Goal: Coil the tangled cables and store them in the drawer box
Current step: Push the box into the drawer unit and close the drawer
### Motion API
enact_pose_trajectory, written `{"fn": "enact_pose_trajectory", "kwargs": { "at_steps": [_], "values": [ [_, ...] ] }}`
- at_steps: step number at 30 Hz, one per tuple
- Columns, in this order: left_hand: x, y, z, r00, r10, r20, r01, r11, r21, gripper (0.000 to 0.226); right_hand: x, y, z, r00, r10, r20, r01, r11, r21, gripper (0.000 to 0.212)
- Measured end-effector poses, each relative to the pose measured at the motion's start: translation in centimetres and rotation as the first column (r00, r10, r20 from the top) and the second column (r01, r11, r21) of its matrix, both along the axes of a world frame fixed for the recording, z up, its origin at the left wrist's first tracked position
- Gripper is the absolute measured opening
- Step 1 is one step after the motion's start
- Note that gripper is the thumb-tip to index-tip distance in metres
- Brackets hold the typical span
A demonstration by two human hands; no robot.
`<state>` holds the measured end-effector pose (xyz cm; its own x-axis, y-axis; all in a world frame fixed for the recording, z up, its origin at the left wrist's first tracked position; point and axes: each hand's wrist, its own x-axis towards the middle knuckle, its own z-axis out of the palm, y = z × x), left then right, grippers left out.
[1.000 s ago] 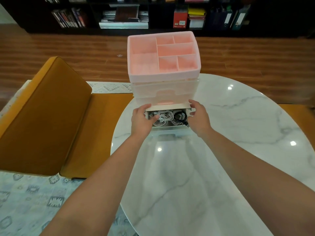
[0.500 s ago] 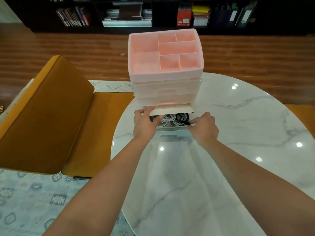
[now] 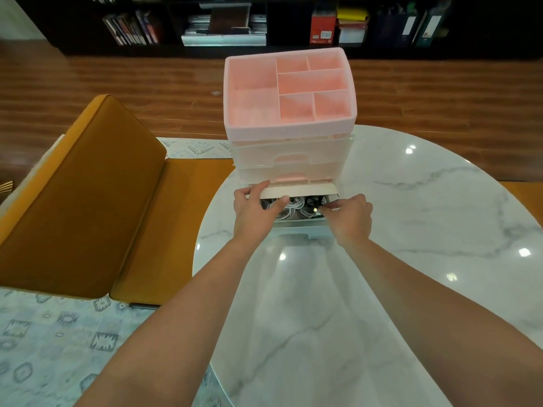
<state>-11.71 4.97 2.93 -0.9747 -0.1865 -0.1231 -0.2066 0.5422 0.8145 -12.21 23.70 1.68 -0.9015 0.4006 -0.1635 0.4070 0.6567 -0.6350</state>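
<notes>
Over coiled cables (image 3: pixel 293 205), curled fingers (image 3: pixel 332 204).

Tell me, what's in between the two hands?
Coiled cables, white and black, lie in the open bottom drawer between the left hand and right hand, seen from the head view.

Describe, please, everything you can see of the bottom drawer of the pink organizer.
The bottom drawer is pale translucent plastic, pulled partly out over the marble table. It holds coiled white cables and black cables. A cream lid-like flap overhangs its back. The left hand grips the flap's left end, thumb over the cables; the right hand pinches at the black cables.
</notes>
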Motion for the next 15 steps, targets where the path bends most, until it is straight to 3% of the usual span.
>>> {"fn": "enact_pose_trajectory", "kwargs": {
  "at_steps": [6,15],
  "values": [
    [0.1,0.3,-0.4,1.000,0.017,-0.005,-0.017,0.998,-0.060,0.060,-0.9,-0.5,-0.8,0.997,-0.047,0.064,0.037,0.987,0.156,0.022],
    [0.3,0.2,-0.6,1.000,0.011,-0.001,-0.011,0.990,-0.144,0.059,0.1,0.0,-0.9,0.998,0.019,-0.067,-0.017,0.999,0.034,0.013]
  ]
}}
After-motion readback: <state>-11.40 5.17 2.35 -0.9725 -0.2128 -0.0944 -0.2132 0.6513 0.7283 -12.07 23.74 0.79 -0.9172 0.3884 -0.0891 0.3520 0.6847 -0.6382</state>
